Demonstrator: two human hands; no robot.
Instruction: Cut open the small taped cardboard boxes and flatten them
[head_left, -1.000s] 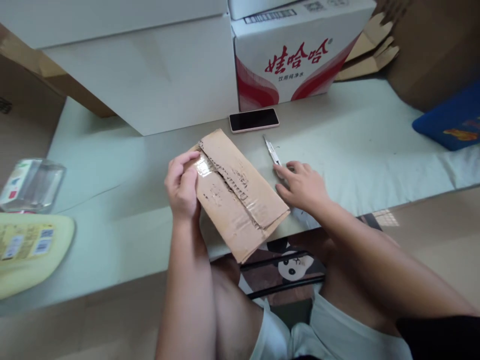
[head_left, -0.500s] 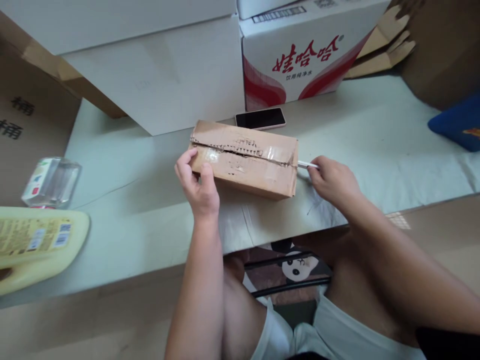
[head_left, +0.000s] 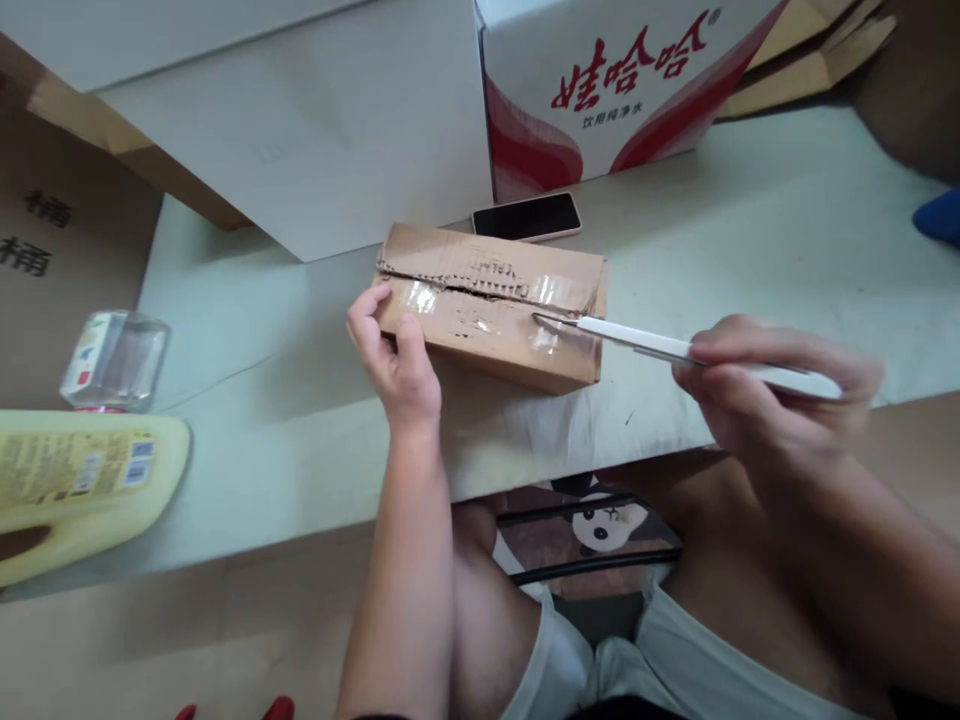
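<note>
A small brown cardboard box (head_left: 487,315) rests on the pale green tabletop, its upper face split by a ragged lengthwise slit with shiny tape along it. My left hand (head_left: 401,365) grips the box's left end, thumb on the near side and fingers round the corner. In my right hand (head_left: 772,390) is a white-handled utility knife (head_left: 645,340), its thin dark blade pointing left over the right part of the box top. Whether the blade tip touches the cardboard I cannot tell.
Behind the box lie a phone (head_left: 527,216), a white carton (head_left: 322,130) and a red-and-white water carton (head_left: 592,110). At left are a clear plastic bottle (head_left: 124,360) and a yellow jug (head_left: 90,490). The table's front edge runs just before my knees.
My right hand has drawn the knife out from the box's right end and lifted it over the top, moving right and nearer. My left hand keeps its hold.
</note>
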